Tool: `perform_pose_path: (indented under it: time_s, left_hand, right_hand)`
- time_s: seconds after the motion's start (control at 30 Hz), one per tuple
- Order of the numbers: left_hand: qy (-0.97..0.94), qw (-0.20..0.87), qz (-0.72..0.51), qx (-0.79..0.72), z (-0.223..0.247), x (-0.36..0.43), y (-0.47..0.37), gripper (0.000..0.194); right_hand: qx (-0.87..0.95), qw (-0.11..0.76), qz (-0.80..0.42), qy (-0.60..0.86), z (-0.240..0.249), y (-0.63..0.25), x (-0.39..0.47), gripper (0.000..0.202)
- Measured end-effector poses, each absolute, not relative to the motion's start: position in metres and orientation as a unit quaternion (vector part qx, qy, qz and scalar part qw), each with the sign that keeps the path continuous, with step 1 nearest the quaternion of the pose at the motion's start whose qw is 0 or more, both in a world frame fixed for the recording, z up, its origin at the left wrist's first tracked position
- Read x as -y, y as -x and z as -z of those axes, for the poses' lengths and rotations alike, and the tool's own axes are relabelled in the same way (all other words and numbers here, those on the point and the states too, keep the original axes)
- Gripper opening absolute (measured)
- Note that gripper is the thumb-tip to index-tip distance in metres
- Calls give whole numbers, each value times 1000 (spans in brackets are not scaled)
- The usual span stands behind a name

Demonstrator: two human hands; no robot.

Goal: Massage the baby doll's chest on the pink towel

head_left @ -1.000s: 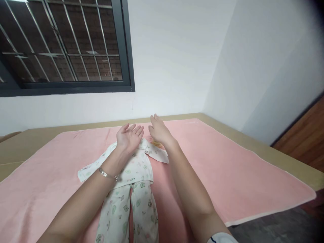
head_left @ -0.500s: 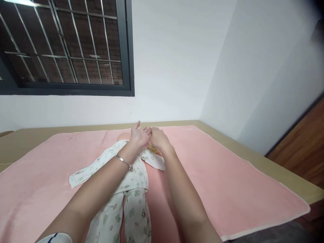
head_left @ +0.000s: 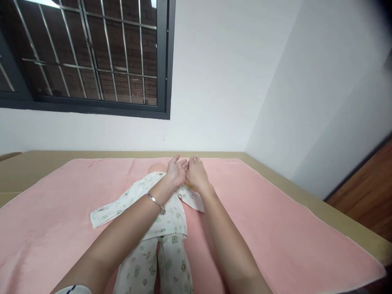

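Note:
Both arms reach forward over small white printed clothes, a long-sleeved top (head_left: 171, 216) and trousers (head_left: 174, 261), laid flat on a pink blanket (head_left: 260, 228). My left hand (head_left: 177, 171), palm up with its fingers spread, is above the top's collar area and holds nothing. Beside it, touching or nearly touching its fingertips, is my right hand (head_left: 196, 173), back of the hand up and fingers bent forward; what lies under its palm is hidden. A small yellowish thing (head_left: 190, 186) peeks out below the right hand, near the top's right sleeve (head_left: 192, 198).
A round pinkish shape (head_left: 157, 168) lies by the collar. Around the blanket runs a beige surface edge (head_left: 275, 173), with white walls (head_left: 220, 81) behind. A barred, dark-framed window (head_left: 92, 57) is at the upper left, brown wood (head_left: 367, 196) at the right.
The view has shifted, so the window and clothes appear farther right. My right hand has turned slightly, its fingers now pointing more away from me; my left hand stays palm up beside it.

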State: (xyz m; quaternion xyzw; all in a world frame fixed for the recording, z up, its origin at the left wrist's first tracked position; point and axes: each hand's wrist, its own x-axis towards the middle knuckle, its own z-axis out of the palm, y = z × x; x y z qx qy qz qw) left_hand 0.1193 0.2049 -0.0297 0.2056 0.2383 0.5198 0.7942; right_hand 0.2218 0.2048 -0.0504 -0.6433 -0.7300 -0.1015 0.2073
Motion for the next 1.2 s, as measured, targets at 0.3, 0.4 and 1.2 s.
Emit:
perform_pose_path:
  time_s: [0.3, 0.4, 1.2]
  left_hand:
    - [-176, 771, -528, -310, 29, -157, -46, 62]
    - [-167, 774, -526, -311, 24, -142, -20, 60]
    - [-299, 664, -636, -256, -4, -56, -8, 47]
  right_hand:
    - [709, 177, 131, 670, 61, -211, -211, 59]
    - [701, 161, 135, 681, 63, -204, -209, 62]
    - [864, 392, -118, 294, 27, -107, -48, 68]
